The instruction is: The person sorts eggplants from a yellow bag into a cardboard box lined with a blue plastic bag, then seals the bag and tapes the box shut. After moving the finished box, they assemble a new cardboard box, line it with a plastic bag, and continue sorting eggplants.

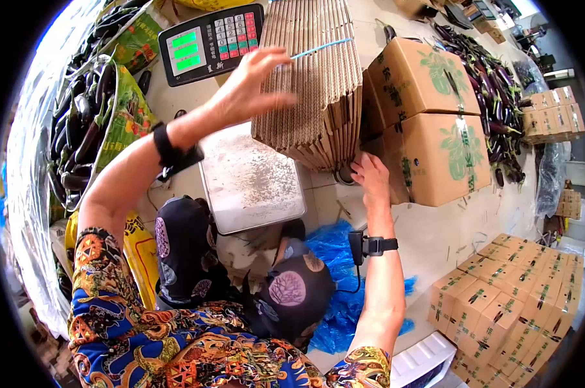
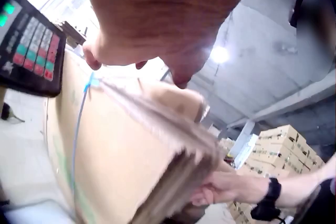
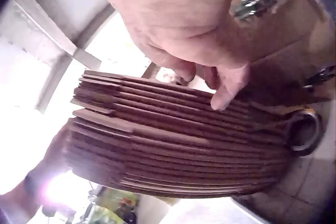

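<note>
Above the scale platform point(image 1: 253, 181): bundle of flattened cartons point(image 1: 318, 77), stood on edge and tilted, its lower end over the platform's far right corner.
Strap: a blue strap point(image 1: 321, 48) runs across the bundle near its top.
Left hand point(image 1: 250, 87): fingers spread fairly straight over the bundle's top edges, fingertips just beside the strap; the left wrist view shows them point(image 2: 92, 58) right at it.
Right hand point(image 1: 372, 178): grips the bundle's lower right corner, fingers curled round the stacked edges point(image 3: 226, 92).
Scale display point(image 1: 211, 42): keypad and green readouts, just behind the left hand, left of the bundle.
Sealed cartons point(image 1: 428, 123): two brown boxes with green print, stacked, touching the bundle's right side.
Eggplants point(image 1: 493, 84): a dark heap beyond the sealed cartons; more lie in printed sacks point(image 1: 127, 123) at far left.
Blue plastic sheet point(image 1: 334, 258): on the floor under the right forearm.
Small boxes point(image 1: 519, 291): a taped stack at lower right, well apart from the hands.
</note>
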{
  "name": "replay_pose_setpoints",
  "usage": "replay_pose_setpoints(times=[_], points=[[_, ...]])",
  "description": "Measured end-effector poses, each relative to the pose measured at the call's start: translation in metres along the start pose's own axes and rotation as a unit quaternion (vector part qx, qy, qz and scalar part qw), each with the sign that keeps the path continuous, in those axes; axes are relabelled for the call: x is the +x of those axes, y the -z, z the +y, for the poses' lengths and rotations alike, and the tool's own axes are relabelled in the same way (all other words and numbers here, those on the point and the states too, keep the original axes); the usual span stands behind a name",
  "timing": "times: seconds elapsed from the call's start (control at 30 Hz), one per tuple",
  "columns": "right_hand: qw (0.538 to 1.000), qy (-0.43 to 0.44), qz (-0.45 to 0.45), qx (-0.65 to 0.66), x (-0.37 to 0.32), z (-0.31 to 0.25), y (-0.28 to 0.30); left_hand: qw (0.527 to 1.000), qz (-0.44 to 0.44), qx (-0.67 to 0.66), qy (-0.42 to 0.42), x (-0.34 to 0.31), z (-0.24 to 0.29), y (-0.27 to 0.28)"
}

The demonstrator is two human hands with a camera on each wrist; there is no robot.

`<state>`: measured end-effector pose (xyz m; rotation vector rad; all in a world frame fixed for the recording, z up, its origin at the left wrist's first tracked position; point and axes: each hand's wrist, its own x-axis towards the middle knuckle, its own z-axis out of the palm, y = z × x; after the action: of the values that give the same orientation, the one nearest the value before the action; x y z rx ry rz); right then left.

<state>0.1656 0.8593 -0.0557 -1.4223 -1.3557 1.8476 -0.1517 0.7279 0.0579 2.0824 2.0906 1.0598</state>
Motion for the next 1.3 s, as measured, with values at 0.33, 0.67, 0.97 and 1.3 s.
replay_pose_setpoints(times=[0.33,0.67,0.97,1.3], points=[[0.966,0.055,0.095,-0.234,0.093,0.231,0.052,0.991,-0.088,0.066,-0.081,-0.053,0.041,-0.008],[0.852,-0.005,0.219,-0.475,0.088,0.157,0.024,0.99,-0.03,0.089,-0.107,-0.007,0.028,0.002],[0.828,-0.098,0.126,-0.538,0.007,0.247,0.116,0.987,-0.039,0.101,-0.123,-0.004,0.019,-0.006],[0.917,-0.027,-0.169,-0.36,-0.005,0.175,-0.05,0.996,0.013,0.014,-0.085,-0.018,0.018,-0.023]])
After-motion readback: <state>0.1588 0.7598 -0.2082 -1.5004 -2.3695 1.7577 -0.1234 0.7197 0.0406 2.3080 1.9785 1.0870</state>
